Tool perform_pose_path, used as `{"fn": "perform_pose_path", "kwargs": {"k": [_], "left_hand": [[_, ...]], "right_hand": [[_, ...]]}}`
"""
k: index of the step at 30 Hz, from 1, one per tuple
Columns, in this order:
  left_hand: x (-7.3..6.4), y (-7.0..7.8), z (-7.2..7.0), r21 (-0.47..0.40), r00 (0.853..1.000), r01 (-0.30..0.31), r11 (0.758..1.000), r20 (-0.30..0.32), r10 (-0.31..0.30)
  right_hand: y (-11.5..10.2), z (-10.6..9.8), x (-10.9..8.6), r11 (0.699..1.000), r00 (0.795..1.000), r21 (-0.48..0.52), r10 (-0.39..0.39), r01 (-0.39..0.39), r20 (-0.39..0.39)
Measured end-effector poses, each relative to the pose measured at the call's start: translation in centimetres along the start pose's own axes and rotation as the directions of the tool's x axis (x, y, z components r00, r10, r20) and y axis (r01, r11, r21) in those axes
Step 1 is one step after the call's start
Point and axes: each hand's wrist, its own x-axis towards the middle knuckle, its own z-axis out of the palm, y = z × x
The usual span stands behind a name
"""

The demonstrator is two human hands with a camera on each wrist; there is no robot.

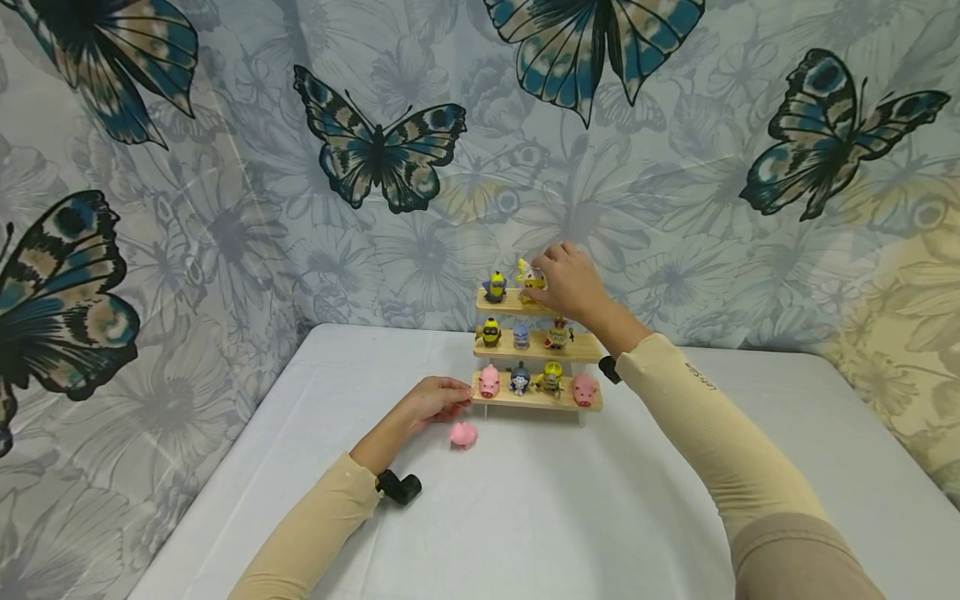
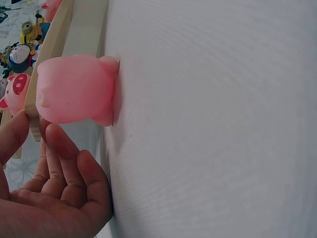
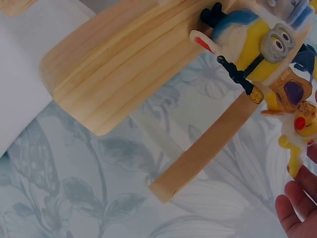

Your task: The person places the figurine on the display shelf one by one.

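My right hand (image 1: pixel 573 279) is at the top tier of a three-step wooden display shelf (image 1: pixel 525 400), its fingers round a yellow Pikachu figurine (image 3: pixel 299 126). A yellow figurine in dark clothes (image 1: pixel 495 287) stands left of it on that tier. With thumb and index finger my left hand (image 1: pixel 432 400) pinches the left end of the bottom tier; its other fingers are curled. A pink pig figurine (image 2: pixel 79 89) is on the table just in front of the shelf, apart from the left hand.
The middle tier holds a dark-and-yellow figurine (image 1: pixel 491 333), a grey-blue one (image 1: pixel 521 334) and a crowned minion (image 3: pixel 247 44). Along the bottom tier stand pink pigs at both ends, a grey-blue figurine (image 1: pixel 520 379) and a yellow one (image 1: pixel 551 377). Behind the white table (image 1: pixel 637 500) hangs a butterfly-print cloth.
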Motion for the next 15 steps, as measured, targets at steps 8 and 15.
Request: {"fn": "perform_pose_path", "kwargs": {"k": [8,15], "left_hand": [[0.5,-0.27,0.16,0.0,1.0,0.002,1.0,-0.016,-0.002],[0.43,0.04,0.13,0.009,1.0,0.014,1.0,-0.021,-0.014]], "right_hand": [[0.11,-0.13,-0.25,0.999,0.996,0.026,0.034,-0.032,-0.082],[-0.76,-0.72,-0.94,0.997,0.942,0.076,0.033,-0.008,-0.335]]}}
